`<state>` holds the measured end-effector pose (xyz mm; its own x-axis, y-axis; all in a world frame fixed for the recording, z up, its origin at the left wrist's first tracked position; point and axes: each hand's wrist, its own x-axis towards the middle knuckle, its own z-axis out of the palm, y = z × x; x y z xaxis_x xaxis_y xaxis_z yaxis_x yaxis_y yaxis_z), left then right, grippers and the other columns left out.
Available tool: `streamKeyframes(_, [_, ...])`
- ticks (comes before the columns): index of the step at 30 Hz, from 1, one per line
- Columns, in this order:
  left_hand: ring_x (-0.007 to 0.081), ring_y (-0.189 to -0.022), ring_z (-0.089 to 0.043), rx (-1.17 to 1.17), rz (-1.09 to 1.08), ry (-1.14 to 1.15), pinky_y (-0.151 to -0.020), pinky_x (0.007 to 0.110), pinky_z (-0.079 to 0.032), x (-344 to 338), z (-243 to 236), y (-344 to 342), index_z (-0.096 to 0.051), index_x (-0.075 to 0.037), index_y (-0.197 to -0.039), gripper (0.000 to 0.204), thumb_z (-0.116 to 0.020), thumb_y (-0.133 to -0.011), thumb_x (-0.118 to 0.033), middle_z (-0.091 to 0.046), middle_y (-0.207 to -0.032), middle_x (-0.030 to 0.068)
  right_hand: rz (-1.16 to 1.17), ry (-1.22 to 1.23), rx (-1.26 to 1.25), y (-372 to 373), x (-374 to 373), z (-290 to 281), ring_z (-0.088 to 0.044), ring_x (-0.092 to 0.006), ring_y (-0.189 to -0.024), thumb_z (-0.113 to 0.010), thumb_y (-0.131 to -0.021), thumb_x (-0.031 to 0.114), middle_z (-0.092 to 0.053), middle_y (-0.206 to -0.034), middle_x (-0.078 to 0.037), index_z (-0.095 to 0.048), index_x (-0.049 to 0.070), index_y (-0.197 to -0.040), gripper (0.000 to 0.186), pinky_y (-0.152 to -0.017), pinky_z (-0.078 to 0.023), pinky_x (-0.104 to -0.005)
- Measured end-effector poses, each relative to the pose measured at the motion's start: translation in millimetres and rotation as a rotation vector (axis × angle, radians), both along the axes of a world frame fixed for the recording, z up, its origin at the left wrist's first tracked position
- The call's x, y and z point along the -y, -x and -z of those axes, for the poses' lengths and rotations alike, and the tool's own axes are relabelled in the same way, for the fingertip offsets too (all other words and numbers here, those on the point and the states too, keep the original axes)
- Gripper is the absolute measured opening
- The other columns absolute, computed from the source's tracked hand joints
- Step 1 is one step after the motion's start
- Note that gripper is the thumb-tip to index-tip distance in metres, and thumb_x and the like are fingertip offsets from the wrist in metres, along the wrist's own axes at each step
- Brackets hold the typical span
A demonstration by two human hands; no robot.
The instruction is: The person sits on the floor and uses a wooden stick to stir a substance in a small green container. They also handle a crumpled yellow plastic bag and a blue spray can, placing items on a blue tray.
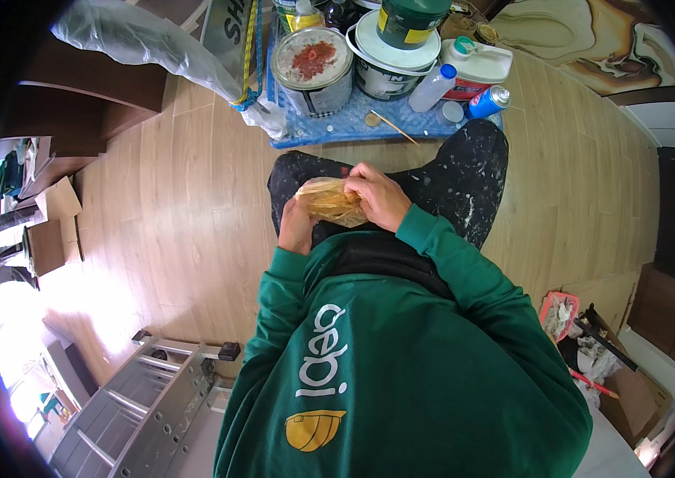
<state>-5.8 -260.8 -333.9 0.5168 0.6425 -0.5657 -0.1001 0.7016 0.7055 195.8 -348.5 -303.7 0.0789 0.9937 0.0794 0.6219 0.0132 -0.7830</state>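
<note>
A crumpled, see-through yellowish plastic bag (328,199) lies over my lap, between my two hands. My left hand (296,226) grips its left edge, fingers curled partly behind it. At the bag's upper right, my right hand (379,195) pinches the plastic with bent fingers. What the bag holds, if anything, I cannot make out. Under it are my paint-spattered dark trousers (465,183), knees bent toward the blue sheet.
On a blue sheet (321,130) ahead stand a paint-smeared tin (313,70), white buckets (389,76), a clear bottle (432,88), a blue spray can (489,102) and a thin stick (395,127). An aluminium ladder (126,404) lies lower left; clutter and cardboard (632,402) sit lower right.
</note>
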Motion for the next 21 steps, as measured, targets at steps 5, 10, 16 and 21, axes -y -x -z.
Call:
streamKeyframes(5, [0.0233,-0.123,-0.067,0.132,0.048,0.135,-0.104,0.038,-0.056,-1.8,-14.0,-2.6,-0.054,0.0,-0.144,0.041,-0.044,-0.114,-0.026,-0.064,-0.138,0.0128,-0.071,-0.082,0.015,0.0,-0.3,-14.8,-0.063,-0.0346,-0.111,-0.071,-0.082,0.001,-0.064,-0.124,-0.014,-0.069,0.003,-0.098,0.015,-0.092,-0.055,-0.0436])
streamKeyframes(10, [0.0225,-0.123,-0.067,0.187,0.099,0.113,-0.105,0.039,-0.056,1.8,-34.0,-12.3,-0.054,0.0,-0.144,0.038,-0.053,-0.11,-0.018,-0.065,-0.137,0.0114,-0.065,0.129,0.048,-5.1,-9.1,-16.3,-0.064,-0.038,-0.114,-0.077,-0.083,0.01,-0.061,-0.128,-0.016,-0.069,-0.001,-0.109,0.029,-0.096,-0.056,-0.0446])
streamKeyframes(16, [0.0222,-0.126,-0.065,0.189,0.099,0.058,-0.106,0.039,-0.054,5.4,-42.9,-18.8,-0.054,0.0,-0.143,0.041,-0.062,-0.103,-0.007,-0.065,-0.137,0.0111,-0.043,0.044,0.068,-9.7,-7.1,-33.2,-0.063,-0.0406,-0.119,-0.079,-0.081,0.011,-0.054,-0.137,-0.019,-0.063,0.0,-0.123,0.046,-0.098,-0.055,-0.0466])
streamKeyframes(21, [0.0264,-0.13,-0.063,0.233,0.05,0.112,-0.111,0.042,-0.052,1.6,-39.4,-18.4,-0.047,0.002,-0.15,0.054,-0.048,-0.096,0.005,-0.061,-0.143,0.0147,-0.098,0.039,0.099,-9.9,-3.2,-51.8,-0.061,-0.0389,-0.123,-0.079,-0.081,0.01,-0.054,-0.139,-0.017,-0.063,0.002,-0.126,0.049,-0.101,-0.054,-0.0466])
